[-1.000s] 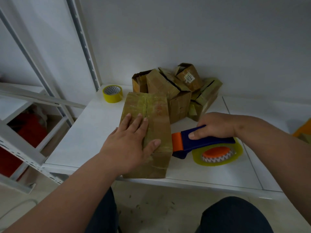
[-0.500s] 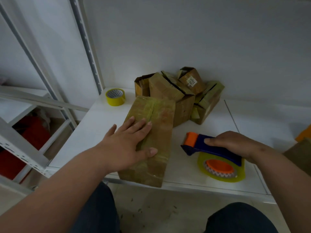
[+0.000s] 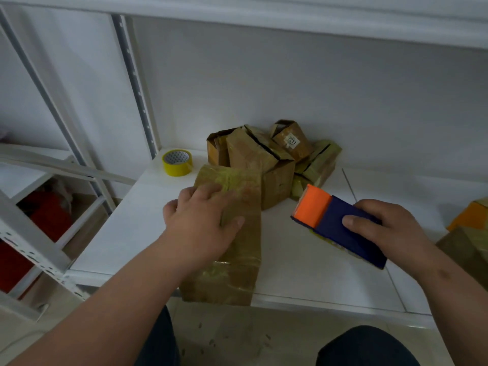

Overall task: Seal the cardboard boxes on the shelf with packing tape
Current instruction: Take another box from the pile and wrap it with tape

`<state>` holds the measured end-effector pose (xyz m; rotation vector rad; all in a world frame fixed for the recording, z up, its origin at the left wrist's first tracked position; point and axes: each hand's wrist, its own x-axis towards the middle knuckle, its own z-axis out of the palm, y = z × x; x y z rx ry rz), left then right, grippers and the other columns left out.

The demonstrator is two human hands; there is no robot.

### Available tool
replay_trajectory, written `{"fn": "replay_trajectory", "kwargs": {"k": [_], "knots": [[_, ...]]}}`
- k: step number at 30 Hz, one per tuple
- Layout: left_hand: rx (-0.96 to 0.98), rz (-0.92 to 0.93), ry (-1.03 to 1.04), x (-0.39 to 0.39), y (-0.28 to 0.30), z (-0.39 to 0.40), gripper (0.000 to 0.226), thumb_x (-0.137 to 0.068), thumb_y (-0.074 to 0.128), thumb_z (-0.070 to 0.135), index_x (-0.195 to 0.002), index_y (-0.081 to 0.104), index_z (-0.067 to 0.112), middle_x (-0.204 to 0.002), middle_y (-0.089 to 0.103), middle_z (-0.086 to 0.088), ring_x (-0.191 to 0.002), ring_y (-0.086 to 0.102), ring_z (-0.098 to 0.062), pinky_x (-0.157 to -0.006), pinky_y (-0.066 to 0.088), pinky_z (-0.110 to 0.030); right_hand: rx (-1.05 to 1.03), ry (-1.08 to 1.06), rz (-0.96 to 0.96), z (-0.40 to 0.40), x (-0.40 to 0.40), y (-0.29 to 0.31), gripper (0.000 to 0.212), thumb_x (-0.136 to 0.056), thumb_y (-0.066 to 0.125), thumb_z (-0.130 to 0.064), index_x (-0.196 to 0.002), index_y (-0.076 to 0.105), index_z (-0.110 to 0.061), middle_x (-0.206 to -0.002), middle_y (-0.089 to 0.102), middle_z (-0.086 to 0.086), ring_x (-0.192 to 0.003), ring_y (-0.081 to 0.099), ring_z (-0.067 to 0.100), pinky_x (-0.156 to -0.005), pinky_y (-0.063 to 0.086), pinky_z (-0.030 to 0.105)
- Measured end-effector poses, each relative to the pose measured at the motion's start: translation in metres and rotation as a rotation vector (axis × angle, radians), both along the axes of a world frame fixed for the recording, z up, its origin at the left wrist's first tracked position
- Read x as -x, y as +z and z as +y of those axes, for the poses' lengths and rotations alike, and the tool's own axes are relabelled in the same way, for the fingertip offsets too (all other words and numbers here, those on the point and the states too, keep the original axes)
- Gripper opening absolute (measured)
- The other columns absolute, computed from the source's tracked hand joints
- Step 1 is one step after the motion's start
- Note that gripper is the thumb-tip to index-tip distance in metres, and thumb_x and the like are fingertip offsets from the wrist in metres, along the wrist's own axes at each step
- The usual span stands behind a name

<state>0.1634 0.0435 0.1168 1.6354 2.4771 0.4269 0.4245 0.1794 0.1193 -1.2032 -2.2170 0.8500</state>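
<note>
Head view, items listed from your left to your right.

Red object: sits low behind the white shelf frame at far left; what it is cannot be made out.

Yellow tape roll: lies flat on the white shelf, near the back left corner, just beside the upright post, well apart from both of your hands.

Your left hand: rests palm down on the taped cardboard box, fingers curled over its top toward the left edge, thumb lying along the top surface. It presses and grips the box.

Taped cardboard box: long, lying on the shelf, its near end reaching just past the shelf's front edge. Its surface is glossy with yellowish tape. Its far end touches the pile of cardboard boxes.

Pile of cardboard boxes: several small boxes heaped against the back wall, some tilted, some with loose flaps. The topmost carries a white label.

Tape dispenser: blue body with an orange front end, held above the shelf to the right of the long box and not touching it. A yellow edge of tape shows beneath it.

Your right hand: wraps around the dispenser's blue body, thumb across the top.

Orange and brown box: at the right edge, only partly in frame.

Your dark-trousered knees: below the shelf's front edge.
</note>
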Motion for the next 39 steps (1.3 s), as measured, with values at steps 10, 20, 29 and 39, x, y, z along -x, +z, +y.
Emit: {"fn": "replay_trajectory", "kwargs": {"k": [10,20,29,39], "knots": [[-0.196,-1.241,-0.218,-0.022,0.021,0.002,0.029,-0.086,0.065,0.044,-0.107,0.071,0.026,-0.104,0.072,0.006,-0.106,0.063,-0.013,-0.104,0.043,-0.04,-0.644,0.246,0.032,-0.034,0.016,0.0,0.064,-0.09,0.03,-0.069,-0.082,0.064,-0.015,-0.063,0.059,-0.007,-0.057,0.054,0.009,-0.057,0.037,0.018],[-0.188,-1.564,-0.178,-0.019,0.01,-0.006,0.018,-0.085,0.063,0.022,-0.097,0.065,0.009,-0.086,0.067,-0.004,-0.079,0.063,-0.014,-0.073,0.053,-0.028,-0.523,0.247,0.161,-0.051,0.023,0.003,0.056,-0.087,0.035,-0.072,-0.087,0.062,-0.023,-0.068,0.06,-0.014,-0.068,0.058,0.008,-0.056,0.044,0.016],[-0.166,-1.525,-0.06,-0.014,0.017,-0.005,0.021,-0.091,0.06,0.029,-0.097,0.066,0.011,-0.089,0.067,-0.007,-0.083,0.064,-0.02,-0.076,0.054,-0.033,-0.35,0.231,0.13,-0.05,0.029,0.014,0.046,-0.077,0.044,-0.075,-0.08,0.06,-0.033,-0.072,0.065,-0.01,-0.061,0.062,0.009,-0.048,0.044,0.016],[-0.441,-1.138,0.051,-0.005,0.042,0.007,0.021,-0.094,0.058,0.008,-0.075,0.066,0.009,-0.074,0.066,-0.009,-0.072,0.061,-0.018,-0.071,0.053,-0.033,-0.199,0.263,0.066,-0.037,0.05,0.04,0.053,-0.061,0.054,-0.077,-0.083,0.061,-0.029,-0.076,0.067,-0.01,-0.06,0.063,0.006,-0.049,0.045,0.018]]}}
